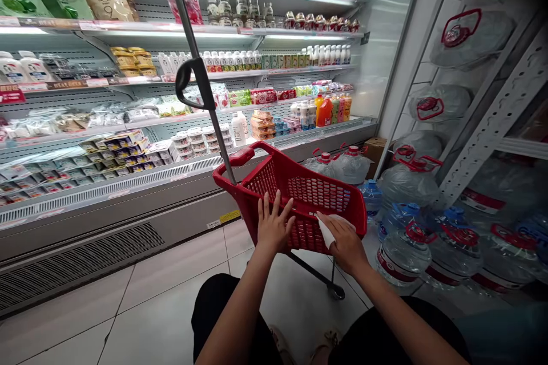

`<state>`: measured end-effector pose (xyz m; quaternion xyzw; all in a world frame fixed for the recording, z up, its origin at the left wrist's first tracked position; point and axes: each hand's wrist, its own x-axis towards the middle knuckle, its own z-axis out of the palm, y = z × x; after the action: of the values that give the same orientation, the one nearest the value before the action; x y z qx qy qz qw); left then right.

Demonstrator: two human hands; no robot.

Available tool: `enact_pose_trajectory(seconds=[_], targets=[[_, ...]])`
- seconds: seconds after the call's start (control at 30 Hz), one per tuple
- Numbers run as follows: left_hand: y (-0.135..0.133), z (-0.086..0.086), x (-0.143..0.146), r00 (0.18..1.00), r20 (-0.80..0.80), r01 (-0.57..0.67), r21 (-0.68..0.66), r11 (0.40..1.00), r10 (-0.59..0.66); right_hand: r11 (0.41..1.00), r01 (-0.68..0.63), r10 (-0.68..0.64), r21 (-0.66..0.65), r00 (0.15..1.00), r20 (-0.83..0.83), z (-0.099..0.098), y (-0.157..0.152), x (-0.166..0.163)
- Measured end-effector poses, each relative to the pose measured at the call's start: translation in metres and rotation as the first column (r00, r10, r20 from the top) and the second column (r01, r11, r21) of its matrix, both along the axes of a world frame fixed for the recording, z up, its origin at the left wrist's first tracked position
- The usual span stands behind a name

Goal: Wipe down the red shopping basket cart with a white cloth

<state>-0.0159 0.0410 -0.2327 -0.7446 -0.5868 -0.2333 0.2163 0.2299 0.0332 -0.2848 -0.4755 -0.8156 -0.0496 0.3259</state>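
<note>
In front of my knees stands a red plastic shopping basket (319,191) on wheels, with slotted walls. A grey pole (184,5) with a dark loop handle (205,85) rises from its left end. My left hand (274,223) lies against the near side, fingers spread, holding nothing. Farther right along the same side, my right hand (346,244) presses a white wipe or cloth (326,234) onto the rim. Part of the wipe is hidden beneath the fingers. The inside of the basket shows only partly.
A refrigerated display (180,182) with bottles, cups and packs runs behind the basket. Large water bottles (405,254) with red handles crowd the floor at right, beside a white metal rack (483,125). Pale floor tiles (171,296) lie at the left.
</note>
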Motion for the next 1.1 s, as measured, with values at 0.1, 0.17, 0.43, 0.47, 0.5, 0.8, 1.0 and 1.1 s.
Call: enact_pose_trajectory(seconds=[0.1,0.17,0.43,0.47,0.5,0.8,1.0,1.1], targets=[[0.003,-0.009,0.012,0.997,0.046,-0.055,-0.015,0.998,0.056,0.999,-0.018,0.018,0.031,1.000,0.001,0.003,-0.011,-0.018],[-0.001,-0.019,0.023,0.999,0.037,-0.009,-0.031,0.999,0.010,0.997,-0.058,0.057,0.049,0.998,0.018,0.005,-0.020,-0.030],[-0.002,-0.022,0.011,0.997,0.057,-0.044,-0.149,0.988,0.053,0.978,-0.201,0.205,-0.060,0.976,0.070,0.000,-0.078,-0.023],[-0.002,-0.020,0.009,0.996,0.061,-0.059,-0.165,0.985,0.070,0.975,-0.213,0.218,-0.058,0.971,0.096,-0.003,-0.082,-0.018],[-0.002,-0.019,0.009,0.994,0.061,-0.075,-0.178,0.981,0.087,0.973,-0.223,0.229,-0.054,0.966,0.124,-0.006,-0.084,-0.012],[-0.037,-0.037,0.032,1.000,0.027,0.018,-0.191,0.981,-0.013,0.991,-0.134,0.125,0.028,0.971,0.206,-0.022,-0.027,0.054],[-0.017,-0.032,0.022,1.000,-0.006,-0.012,-0.224,0.974,0.011,0.995,-0.032,0.012,0.095,0.979,0.206,-0.027,-0.045,0.058],[-0.013,-0.036,0.023,0.999,-0.053,-0.019,-0.240,0.971,0.007,0.992,-0.086,0.060,0.097,0.968,0.244,-0.028,-0.063,0.025]])
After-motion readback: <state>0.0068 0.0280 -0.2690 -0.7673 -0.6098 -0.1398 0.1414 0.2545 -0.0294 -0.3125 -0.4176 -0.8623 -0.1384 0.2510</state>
